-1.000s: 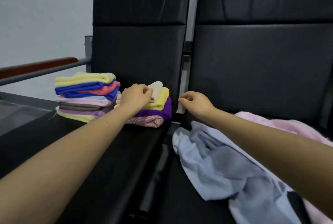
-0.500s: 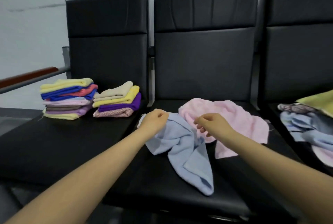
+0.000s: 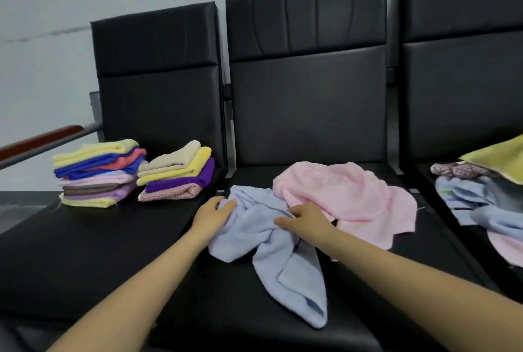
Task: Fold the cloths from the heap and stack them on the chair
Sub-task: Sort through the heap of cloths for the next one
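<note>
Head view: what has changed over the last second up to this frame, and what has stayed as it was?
The left hand let go of the beige cloth on the smaller stack and moved right to the crumpled blue cloth on the middle seat; the right hand came down onto it too. Both hands now grip its bunched top. The pink cloth and the taller stack stayed as they were.

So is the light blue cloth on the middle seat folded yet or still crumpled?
Still crumpled. The light blue cloth lies bunched and twisted on the middle seat, with both hands, left and right, gripping its upper part.
</note>
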`<action>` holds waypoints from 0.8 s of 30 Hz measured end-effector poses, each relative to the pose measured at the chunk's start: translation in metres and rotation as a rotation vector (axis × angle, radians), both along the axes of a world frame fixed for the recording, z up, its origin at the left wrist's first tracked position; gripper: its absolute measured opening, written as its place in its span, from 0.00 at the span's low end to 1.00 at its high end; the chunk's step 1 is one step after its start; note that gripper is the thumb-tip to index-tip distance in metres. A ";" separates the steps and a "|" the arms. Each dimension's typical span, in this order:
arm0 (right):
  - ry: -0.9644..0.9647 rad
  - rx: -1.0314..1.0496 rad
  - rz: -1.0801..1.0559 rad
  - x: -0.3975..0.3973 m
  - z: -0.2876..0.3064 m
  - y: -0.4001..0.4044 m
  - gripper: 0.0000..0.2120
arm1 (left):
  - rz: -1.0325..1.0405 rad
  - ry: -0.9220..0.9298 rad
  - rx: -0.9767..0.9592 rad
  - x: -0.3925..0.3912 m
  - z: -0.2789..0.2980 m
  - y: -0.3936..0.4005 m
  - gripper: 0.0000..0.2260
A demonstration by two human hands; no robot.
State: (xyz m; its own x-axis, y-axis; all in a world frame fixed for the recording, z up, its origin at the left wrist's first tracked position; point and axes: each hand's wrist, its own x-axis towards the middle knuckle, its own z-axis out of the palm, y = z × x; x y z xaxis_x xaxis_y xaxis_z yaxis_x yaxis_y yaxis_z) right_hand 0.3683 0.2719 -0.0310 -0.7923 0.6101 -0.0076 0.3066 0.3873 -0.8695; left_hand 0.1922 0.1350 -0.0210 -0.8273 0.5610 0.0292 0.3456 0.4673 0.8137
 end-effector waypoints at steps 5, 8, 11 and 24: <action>0.096 -0.227 0.071 0.018 0.014 -0.003 0.14 | -0.078 -0.161 0.098 0.003 -0.003 -0.005 0.11; 0.214 -0.251 0.060 0.031 0.031 -0.005 0.14 | -0.104 -0.275 0.283 0.008 0.007 -0.017 0.10; 0.386 -0.349 0.030 0.045 0.058 -0.007 0.10 | -0.090 -0.418 0.540 0.017 0.028 -0.030 0.10; 0.339 -0.409 -0.426 0.086 0.075 0.037 0.12 | -0.368 -0.269 0.255 0.061 0.045 -0.049 0.11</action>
